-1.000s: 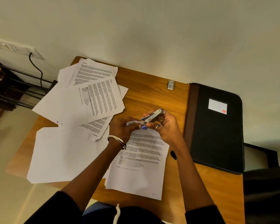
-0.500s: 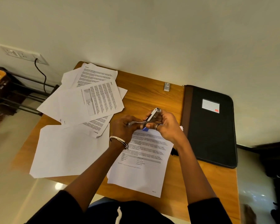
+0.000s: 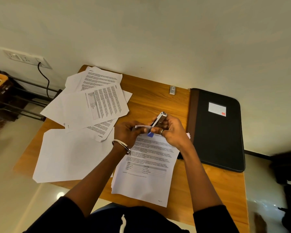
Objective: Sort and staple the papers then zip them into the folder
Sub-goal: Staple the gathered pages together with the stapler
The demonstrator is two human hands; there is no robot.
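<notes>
While the right hand (image 3: 170, 132) grips the silver, blue-tipped stapler (image 3: 158, 121) above the table (image 3: 158, 101), the left hand (image 3: 128, 132) pinches the white paper stack's (image 3: 146, 167) curled corner (image 3: 142, 126) beside it. Risk: sheets fan out, staple misses some. Black zip folder (image 3: 217, 132) lies right, shut.

We see both hands raised over the printed stack (image 3: 146, 167) on the wooden table (image 3: 158, 101): right hand (image 3: 172, 132) grips the stapler (image 3: 159, 119), left hand (image 3: 128, 132) pinches its front end. Black folder (image 3: 217, 132) lies closed at right.
</notes>
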